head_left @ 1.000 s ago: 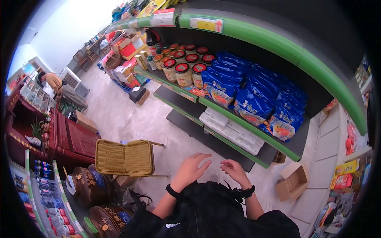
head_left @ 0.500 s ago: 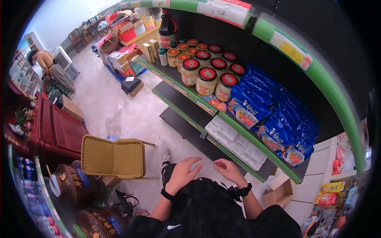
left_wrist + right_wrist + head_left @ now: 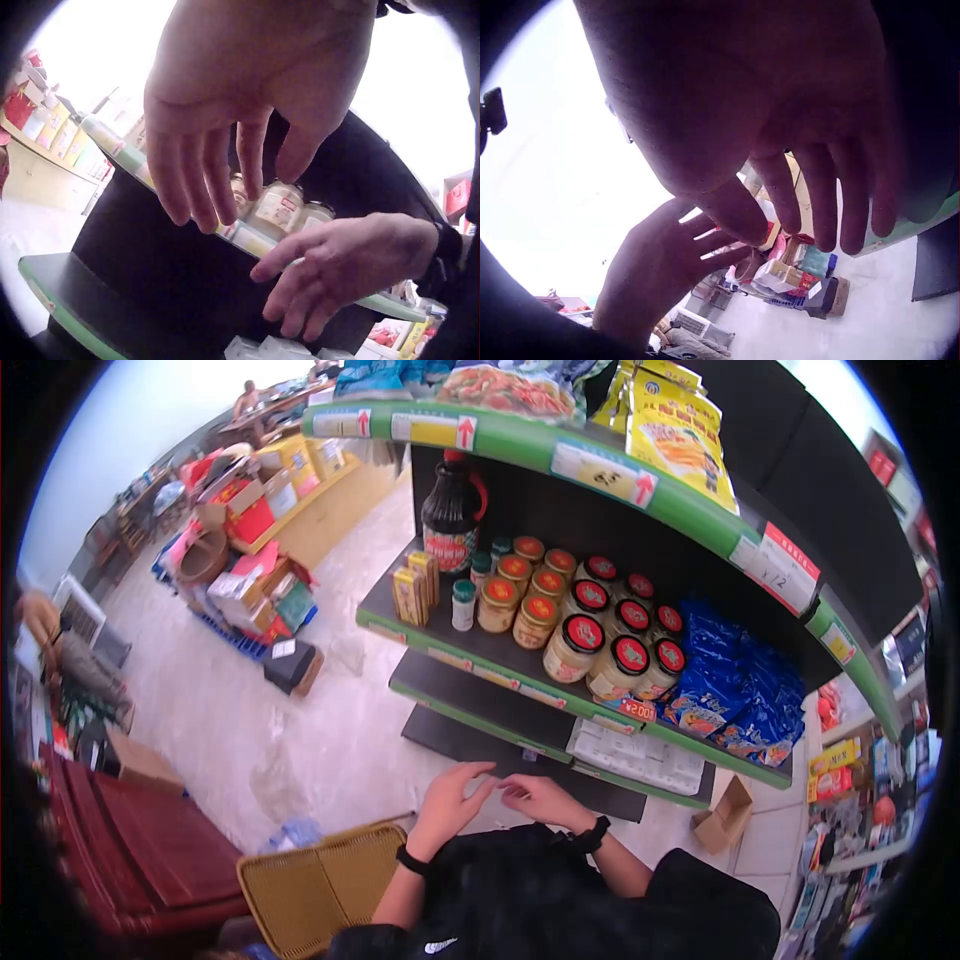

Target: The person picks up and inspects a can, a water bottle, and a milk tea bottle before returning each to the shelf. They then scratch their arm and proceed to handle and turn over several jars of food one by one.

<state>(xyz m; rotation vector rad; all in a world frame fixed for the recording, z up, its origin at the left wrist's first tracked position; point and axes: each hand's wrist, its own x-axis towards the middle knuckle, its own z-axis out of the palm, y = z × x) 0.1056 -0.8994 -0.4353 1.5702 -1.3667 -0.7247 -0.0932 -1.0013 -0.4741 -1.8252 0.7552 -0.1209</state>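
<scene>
My left hand (image 3: 453, 805) and right hand (image 3: 545, 800) are held in front of my body, fingertips close together in the head view. Neither holds anything. In the left wrist view the left hand (image 3: 247, 112) has its fingers loosely extended downward, with the right hand (image 3: 349, 262) beside it. The right wrist view shows the right hand (image 3: 780, 112) with relaxed, spread fingers. Nearest is a shelf unit with red-lidded jars (image 3: 575, 648), gold-lidded jars (image 3: 498, 603), blue bags (image 3: 715, 685), a dark bottle (image 3: 450, 520), and a small green-capped shaker (image 3: 463, 605) next to narrow boxes (image 3: 410, 595).
White wrapped packs (image 3: 640, 755) lie on a lower shelf. A wicker chair (image 3: 320, 885) stands at lower left by a red cabinet (image 3: 140, 850). An open carton (image 3: 725, 815) sits on the floor at right. Goods are piled on a blue pallet (image 3: 230, 638); a person (image 3: 75, 660) is at far left.
The head view has turned left and moved along the shelf, so the dark bottle and jars now sit more central. My hands have come closer together.
</scene>
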